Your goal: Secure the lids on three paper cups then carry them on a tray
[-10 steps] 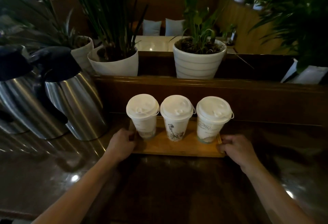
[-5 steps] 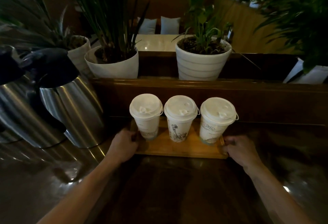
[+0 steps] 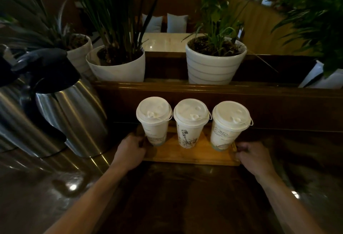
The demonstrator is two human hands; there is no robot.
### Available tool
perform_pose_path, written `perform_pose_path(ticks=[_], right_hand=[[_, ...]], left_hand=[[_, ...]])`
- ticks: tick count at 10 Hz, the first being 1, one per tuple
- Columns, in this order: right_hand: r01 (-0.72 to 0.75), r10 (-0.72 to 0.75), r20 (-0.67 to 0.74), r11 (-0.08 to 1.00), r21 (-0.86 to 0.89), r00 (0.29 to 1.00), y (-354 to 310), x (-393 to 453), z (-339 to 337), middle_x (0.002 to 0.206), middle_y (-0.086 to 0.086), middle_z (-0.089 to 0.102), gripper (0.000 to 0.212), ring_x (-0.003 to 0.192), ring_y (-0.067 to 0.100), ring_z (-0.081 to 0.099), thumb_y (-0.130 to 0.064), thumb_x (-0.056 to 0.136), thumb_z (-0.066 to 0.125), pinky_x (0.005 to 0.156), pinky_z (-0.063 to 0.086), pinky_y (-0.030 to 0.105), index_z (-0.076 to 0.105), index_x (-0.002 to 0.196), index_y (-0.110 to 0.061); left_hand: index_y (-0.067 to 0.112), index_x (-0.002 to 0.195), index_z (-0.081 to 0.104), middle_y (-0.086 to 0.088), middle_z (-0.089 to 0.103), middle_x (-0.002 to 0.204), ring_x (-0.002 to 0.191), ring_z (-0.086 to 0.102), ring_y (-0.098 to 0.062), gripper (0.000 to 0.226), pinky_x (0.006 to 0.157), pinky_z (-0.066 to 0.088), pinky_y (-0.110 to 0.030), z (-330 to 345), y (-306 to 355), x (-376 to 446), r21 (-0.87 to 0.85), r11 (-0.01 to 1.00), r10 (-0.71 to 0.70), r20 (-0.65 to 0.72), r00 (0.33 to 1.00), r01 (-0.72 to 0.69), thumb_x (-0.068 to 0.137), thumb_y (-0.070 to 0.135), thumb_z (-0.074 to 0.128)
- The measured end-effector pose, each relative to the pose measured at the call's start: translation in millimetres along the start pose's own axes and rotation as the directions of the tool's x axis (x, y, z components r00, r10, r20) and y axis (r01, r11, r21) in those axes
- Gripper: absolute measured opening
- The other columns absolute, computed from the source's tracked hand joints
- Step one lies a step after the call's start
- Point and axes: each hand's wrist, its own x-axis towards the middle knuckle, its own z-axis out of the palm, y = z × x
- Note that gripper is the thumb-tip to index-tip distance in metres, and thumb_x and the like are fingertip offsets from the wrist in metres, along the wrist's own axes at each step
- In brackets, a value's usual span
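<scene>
Three white paper cups with white lids stand upright in a row on a small wooden tray [image 3: 193, 156]: the left cup [image 3: 155, 120], the middle cup [image 3: 190, 122] with a dark drawing on its side, and the right cup [image 3: 229, 125]. My left hand [image 3: 130, 150] grips the tray's left end, fingers curled round the edge. At the tray's right end my right hand [image 3: 253, 156] grips the edge the same way. The tray sits on a dark glossy counter [image 3: 176, 196].
Two steel thermos jugs [image 3: 74, 118] with black tops stand close on the left. A raised wooden ledge [image 3: 204, 92] runs right behind the cups, carrying white plant pots [image 3: 215, 65] with leaves overhanging. Open counter lies in front of the tray.
Both hands kept their grip on the tray ends. The view shifted slightly and the cups look a little closer; whether the tray has left the counter is unclear.
</scene>
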Motion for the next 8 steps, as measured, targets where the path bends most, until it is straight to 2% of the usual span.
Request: perform_pose_path(ticks=[1, 2, 3, 5, 6, 7, 8], right_hand=[[0.001, -0.001, 0.014, 1.0, 0.014, 1.0, -1, -2, 1, 0.068, -0.02, 0.067, 0.035, 0.077, 0.006, 0.066, -0.006, 0.076, 0.076, 0.065, 0.047, 0.024, 0.067, 0.061, -0.036], [0.012, -0.012, -0.003, 1.0, -0.011, 1.0, -4, -5, 1, 0.075, -0.02, 0.063, 0.027, 0.074, -0.001, 0.058, -0.005, 0.079, 0.073, 0.064, 0.044, 0.02, 0.076, 0.092, -0.028], [0.014, -0.015, -0.012, 0.999, -0.044, 1.0, -6, -7, 2, 0.081, -0.014, 0.066, 0.028, 0.073, 0.0, 0.056, -0.007, 0.082, 0.071, 0.068, 0.044, 0.021, 0.074, 0.108, -0.018], [0.063, -0.068, -0.031, 0.988, -0.139, 0.997, -12, -16, 4, 0.072, -0.007, 0.06, 0.018, 0.068, 0.005, 0.056, -0.006, 0.087, 0.064, 0.057, 0.04, 0.022, 0.075, 0.097, -0.015], [0.079, -0.075, 0.028, 0.976, -0.203, 0.997, -18, -21, -5, 0.072, -0.012, 0.059, 0.019, 0.065, 0.002, 0.054, -0.014, 0.091, 0.062, 0.054, 0.04, 0.021, 0.073, 0.107, -0.015], [0.088, -0.075, 0.079, 0.98, -0.181, 0.994, -21, -30, -14, 0.076, -0.018, 0.057, 0.023, 0.069, 0.001, 0.055, -0.022, 0.093, 0.063, 0.06, 0.045, 0.023, 0.071, 0.114, -0.017], [0.094, -0.068, 0.126, 0.971, -0.22, 0.99, -15, -42, -27, 0.107, -0.008, 0.069, 0.032, 0.091, 0.008, 0.062, -0.031, 0.094, 0.062, 0.09, 0.051, 0.035, 0.065, 0.125, -0.023]], left_hand=[[0.036, 0.08, 0.061, 0.02, 0.048, 0.084, 0.069, 0.053, 0.0, 0.027, 0.051, 0.037, -0.008, -1, 0, -1, -0.004, 1.0, 0.008, 0.012, 1.0, -0.008, 0.09, 0.011, 0.059], [0.029, 0.09, 0.068, 0.01, 0.046, 0.09, 0.071, 0.047, -0.003, 0.02, 0.054, 0.034, -0.011, 5, -1, -1, 0.024, 1.0, -0.008, -0.028, 1.0, 0.009, 0.091, 0.012, 0.058], [0.023, 0.101, 0.071, 0.007, 0.043, 0.097, 0.072, 0.043, -0.003, 0.018, 0.058, 0.033, -0.012, 9, 0, -3, 0.039, 0.999, -0.003, -0.093, 0.996, 0.007, 0.093, 0.014, 0.057], [0.015, 0.103, 0.071, -0.005, 0.058, 0.109, 0.083, 0.054, -0.013, 0.019, 0.068, 0.045, -0.025, 5, 9, -7, 0.008, 0.998, -0.063, -0.084, 0.994, 0.064, 0.092, 0.012, 0.055], [0.015, 0.108, 0.071, -0.002, 0.065, 0.097, 0.073, 0.055, -0.009, 0.02, 0.065, 0.046, -0.023, -4, 13, -9, -0.013, 0.996, -0.088, -0.039, 0.995, 0.088, 0.095, 0.017, 0.055], [0.018, 0.121, 0.067, 0.005, 0.062, 0.093, 0.074, 0.056, -0.006, 0.026, 0.065, 0.047, -0.02, -9, 15, -13, -0.09, 0.988, -0.123, 0.001, 0.992, 0.123, 0.098, 0.023, 0.056], [0.022, 0.13, 0.062, 0.001, 0.062, 0.108, 0.086, 0.061, -0.013, 0.033, 0.083, 0.054, -0.033, -15, 9, -24, -0.17, 0.967, -0.183, 0.045, 0.982, 0.188, 0.098, 0.028, 0.059]])
